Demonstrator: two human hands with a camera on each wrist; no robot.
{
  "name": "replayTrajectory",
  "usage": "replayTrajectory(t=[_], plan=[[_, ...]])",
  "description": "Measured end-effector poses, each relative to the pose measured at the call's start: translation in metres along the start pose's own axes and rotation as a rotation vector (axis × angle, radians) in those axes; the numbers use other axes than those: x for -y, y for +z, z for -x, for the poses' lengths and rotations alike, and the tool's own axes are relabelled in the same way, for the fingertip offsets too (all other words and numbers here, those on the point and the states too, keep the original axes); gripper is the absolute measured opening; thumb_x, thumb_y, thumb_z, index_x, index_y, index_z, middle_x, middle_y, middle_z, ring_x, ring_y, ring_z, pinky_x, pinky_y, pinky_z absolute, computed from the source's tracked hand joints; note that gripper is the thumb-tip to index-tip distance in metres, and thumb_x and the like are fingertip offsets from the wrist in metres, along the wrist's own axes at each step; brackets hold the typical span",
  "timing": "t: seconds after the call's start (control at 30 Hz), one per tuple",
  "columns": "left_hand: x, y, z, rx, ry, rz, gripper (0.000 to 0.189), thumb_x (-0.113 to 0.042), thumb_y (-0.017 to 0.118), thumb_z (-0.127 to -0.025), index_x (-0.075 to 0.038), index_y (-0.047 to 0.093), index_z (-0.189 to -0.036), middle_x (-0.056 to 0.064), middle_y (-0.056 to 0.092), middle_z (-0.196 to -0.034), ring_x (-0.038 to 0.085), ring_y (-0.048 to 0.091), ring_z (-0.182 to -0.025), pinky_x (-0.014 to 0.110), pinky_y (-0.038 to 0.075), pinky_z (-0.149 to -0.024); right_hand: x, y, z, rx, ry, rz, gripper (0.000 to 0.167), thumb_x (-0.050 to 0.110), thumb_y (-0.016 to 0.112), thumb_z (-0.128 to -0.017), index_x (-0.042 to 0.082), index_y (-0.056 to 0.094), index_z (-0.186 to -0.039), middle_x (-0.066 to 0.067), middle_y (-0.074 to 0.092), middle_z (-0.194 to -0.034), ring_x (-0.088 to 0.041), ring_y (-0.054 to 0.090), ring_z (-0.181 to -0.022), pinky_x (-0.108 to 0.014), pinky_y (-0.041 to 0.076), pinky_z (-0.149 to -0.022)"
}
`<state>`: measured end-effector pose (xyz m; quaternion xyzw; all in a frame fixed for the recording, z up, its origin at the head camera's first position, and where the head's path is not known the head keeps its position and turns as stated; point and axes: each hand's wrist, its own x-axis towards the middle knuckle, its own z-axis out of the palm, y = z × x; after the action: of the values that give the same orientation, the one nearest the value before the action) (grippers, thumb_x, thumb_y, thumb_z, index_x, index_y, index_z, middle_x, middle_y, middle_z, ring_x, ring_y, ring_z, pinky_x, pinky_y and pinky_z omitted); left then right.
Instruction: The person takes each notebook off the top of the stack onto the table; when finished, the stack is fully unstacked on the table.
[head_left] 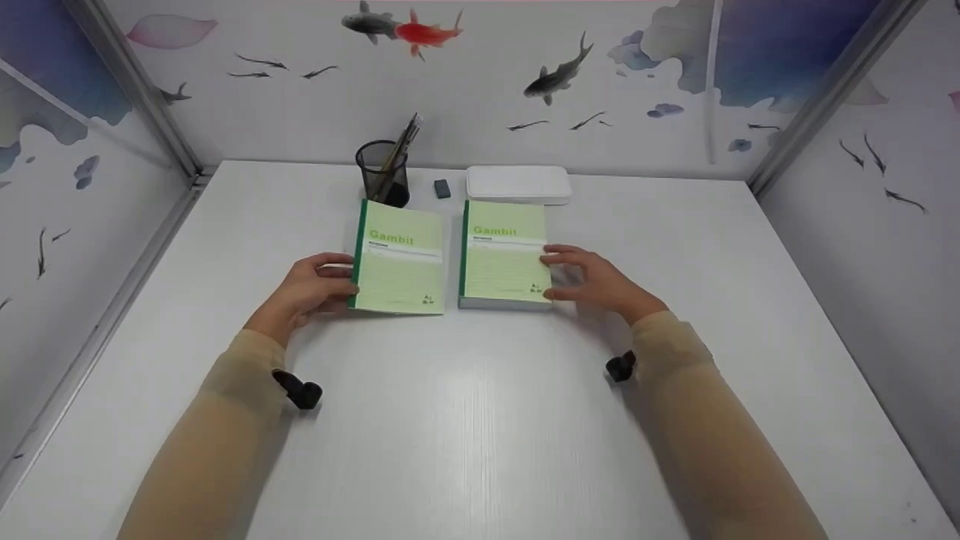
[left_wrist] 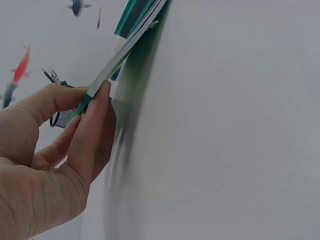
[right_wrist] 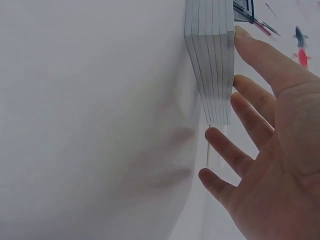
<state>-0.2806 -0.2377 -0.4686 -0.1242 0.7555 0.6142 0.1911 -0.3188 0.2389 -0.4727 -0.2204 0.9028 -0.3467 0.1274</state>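
A thin green notebook (head_left: 401,277) with a dark green spine tilts above the white table, pinched along its spine by my left hand (head_left: 311,289). In the left wrist view, the thumb and fingers press the notebook (left_wrist: 116,59) from its two faces. To its right lies a neat stack of green notebooks (head_left: 504,270), the top cover marked "Gambit". My right hand (head_left: 596,281) reaches the stack's right side with extended, spread fingers. The right wrist view shows the stack's page edges (right_wrist: 210,75), with the thumb and some fingertips at the top cover's edge.
Behind the notebooks stand a black mesh pen cup (head_left: 375,176) with pens (head_left: 405,142), a small dark eraser (head_left: 442,189) and a white case (head_left: 517,182). A wall panel with painted fish (head_left: 427,34) closes off the back of the table (head_left: 450,435).
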Motion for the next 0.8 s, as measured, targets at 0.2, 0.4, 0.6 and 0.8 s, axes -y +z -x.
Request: replayTrajectory(t=[0.2,0.4,0.6,0.8], plan=[[-0.0028,-0.0008,0.0008,-0.002,0.046,-0.171,0.078,-0.011,0.078,-0.089,-0.02,0.039,-0.156,0.016,0.053,-0.145,0.024,0.066,-0.111,0.036,0.061,-0.088,0.0025,-0.0021,-0.0023,0.0,0.026,0.027,0.066,0.031,0.084,-0.088,0.017,0.058,-0.147,0.0,0.041,-0.164,-0.028,0.024,-0.158,-0.055,0.018,-0.128],[-0.0053,-0.0007,0.0019,-0.019,0.056,-0.346,0.067,-0.019,0.079,-0.089,-0.02,0.049,-0.149,0.013,0.055,-0.141,0.026,0.063,-0.106,0.032,0.057,-0.08,-0.0008,0.002,-0.0004,-0.004,0.051,0.001,0.067,0.033,0.083,-0.088,0.021,0.056,-0.149,0.005,0.038,-0.166,-0.025,0.021,-0.159,-0.053,0.017,-0.129],[-0.0085,0.0023,0.0029,-0.036,0.087,-0.553,0.068,-0.023,0.082,-0.086,-0.016,0.053,-0.148,0.015,0.056,-0.14,0.031,0.054,-0.117,0.042,0.051,-0.093,0.0027,0.0019,0.0009,-0.005,0.052,-0.009,0.067,0.032,0.083,-0.088,0.021,0.057,-0.149,0.004,0.038,-0.166,-0.026,0.021,-0.159,-0.054,0.016,-0.129],[-0.0085,0.0044,0.0013,-0.03,0.114,-0.648,0.066,-0.022,0.083,-0.085,-0.015,0.057,-0.145,0.017,0.058,-0.138,0.034,0.053,-0.124,0.053,0.045,-0.109,0.0029,0.0019,0.001,-0.004,0.056,-0.004,0.067,0.033,0.083,-0.089,0.021,0.056,-0.149,0.004,0.038,-0.166,-0.026,0.021,-0.159,-0.054,0.016,-0.129]])
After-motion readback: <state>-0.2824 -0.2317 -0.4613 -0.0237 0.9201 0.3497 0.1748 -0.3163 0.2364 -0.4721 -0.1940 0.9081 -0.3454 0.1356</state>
